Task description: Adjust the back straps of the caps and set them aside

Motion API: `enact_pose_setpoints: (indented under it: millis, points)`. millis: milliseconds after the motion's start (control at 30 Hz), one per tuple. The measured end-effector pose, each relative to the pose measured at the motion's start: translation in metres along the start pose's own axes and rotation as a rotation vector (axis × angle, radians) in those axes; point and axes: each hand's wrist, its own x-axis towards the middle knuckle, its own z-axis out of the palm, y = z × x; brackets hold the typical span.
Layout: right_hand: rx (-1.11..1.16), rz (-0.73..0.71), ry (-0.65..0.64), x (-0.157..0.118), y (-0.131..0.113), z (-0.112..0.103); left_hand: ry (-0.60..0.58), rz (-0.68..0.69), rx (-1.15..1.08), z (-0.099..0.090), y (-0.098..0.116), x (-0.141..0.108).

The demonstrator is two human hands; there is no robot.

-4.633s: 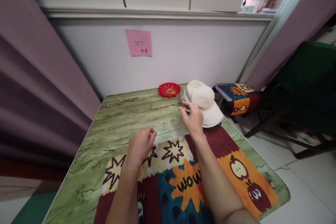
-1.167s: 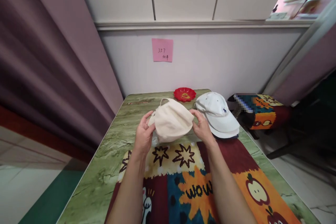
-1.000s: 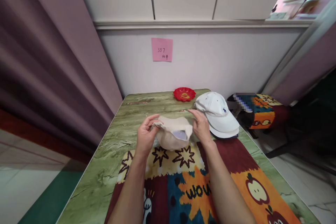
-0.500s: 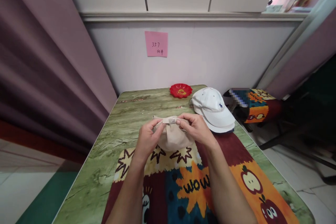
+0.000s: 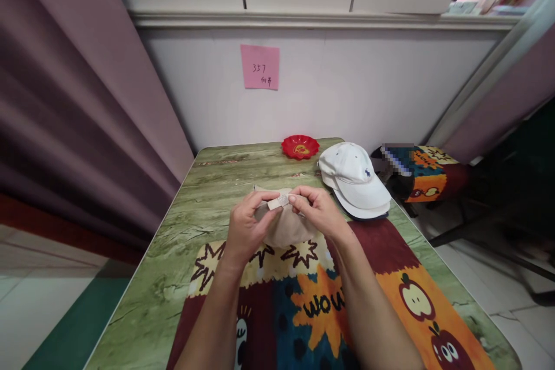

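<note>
A beige cap (image 5: 288,228) is held between my hands above the patterned mat. My left hand (image 5: 249,222) pinches the left part of its strap, and my right hand (image 5: 318,208) pinches the right part. The strap's light end with a small metal buckle shows between my fingertips, tilted up to the right. To the right of my right hand, a white cap (image 5: 353,176) with a small blue logo lies on top of other caps, one with a dark brim.
A red scalloped dish (image 5: 300,147) stands at the back of the green wood-patterned table (image 5: 173,231). The colourful mat (image 5: 312,324) covers the front. A pink note (image 5: 260,67) is on the wall. A stool with a patterned cover (image 5: 427,176) stands at the right.
The strap end between my fingers has tilted, its right side now higher. My left fingers have shifted slightly around it. The view has moved a little.
</note>
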Motion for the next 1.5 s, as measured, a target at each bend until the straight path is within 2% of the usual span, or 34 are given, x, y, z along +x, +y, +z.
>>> enact_pose_setpoints:
  millis: [100, 233, 333, 433, 600, 767, 900, 1000, 1100, 1200, 1267, 1433, 1500]
  points:
    - [0.012, -0.001, -0.017, -0.001, -0.001, -0.003, -0.062, -0.022, -0.060, 0.001, 0.001, 0.000]
    - [0.017, 0.025, -0.028, -0.002, -0.002, -0.005, -0.150, -0.177, -0.330, 0.006, -0.002, -0.001]
    - [-0.039, 0.023, -0.015, -0.002, -0.003, -0.004, -0.147, -0.297, -0.497, 0.009, -0.006, -0.001]
    - [-0.067, 0.021, -0.021, -0.002, -0.005, -0.003, -0.127, -0.357, -0.574, 0.010, -0.007, 0.000]
    - [-0.092, 0.030, -0.035, -0.001, -0.006, -0.002, -0.080, -0.395, -0.591, 0.011, -0.009, -0.001]
    - [-0.073, 0.016, -0.109, -0.001, -0.008, 0.001, -0.003, -0.413, -0.584, 0.012, -0.012, -0.002]
    - [-0.044, 0.040, -0.081, -0.001, -0.006, 0.003, -0.061, -0.418, -0.555, 0.010, -0.010, -0.001]
    - [-0.029, 0.059, -0.040, -0.001, -0.005, 0.002, -0.122, -0.320, -0.425, 0.009, -0.005, 0.001]
    - [-0.034, 0.043, -0.047, -0.001, -0.006, 0.003, -0.055, -0.164, -0.238, 0.012, -0.002, 0.000]
    - [-0.034, 0.043, -0.056, -0.001, -0.004, 0.001, 0.076, -0.095, -0.133, 0.015, -0.003, -0.003]
    - [-0.085, 0.083, -0.001, 0.001, 0.004, -0.004, 0.133, -0.098, -0.163, 0.014, -0.005, -0.004]
    - [-0.159, 0.151, 0.293, 0.003, 0.034, -0.032, 0.192, -0.217, -0.264, 0.000, -0.018, -0.002]
    - [-0.123, 0.157, 0.255, -0.001, 0.042, -0.045, 0.235, -0.281, -0.289, -0.004, -0.023, 0.001]
